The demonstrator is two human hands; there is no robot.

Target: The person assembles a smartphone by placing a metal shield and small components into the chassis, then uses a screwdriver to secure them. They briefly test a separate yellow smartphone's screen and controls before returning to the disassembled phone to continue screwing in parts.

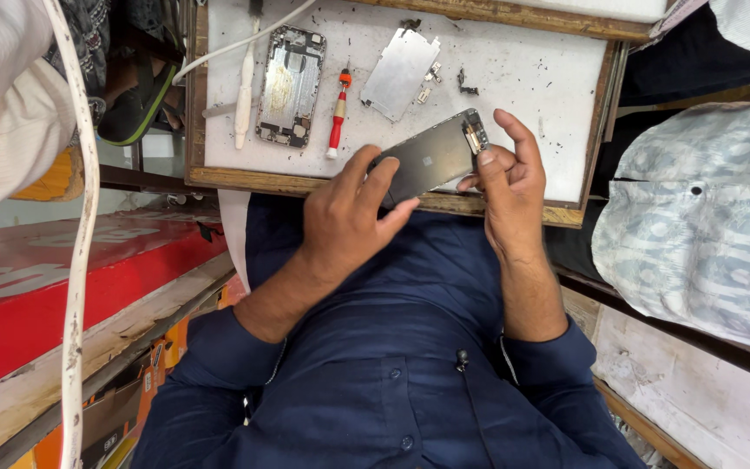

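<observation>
A dark phone panel (431, 159) with a connector at its far end lies tilted over the near edge of the white work board (531, 78). My left hand (349, 217) grips its near end with fingers on top. My right hand (505, 178) pinches the far end by the connector. Farther back on the board lie an opened phone body (290, 85), a red-handled screwdriver (338, 113) and a silver metal plate (399, 72). I wear a dark blue shirt (392, 365).
A white pen-shaped tool (243, 91) with a white cable (245, 39) lies left of the phone body. Small dark parts (467, 84) are scattered on the board. The wooden frame (245, 180) edges the board. A red surface (62, 287) is at left, patterned cloth (705, 217) at right.
</observation>
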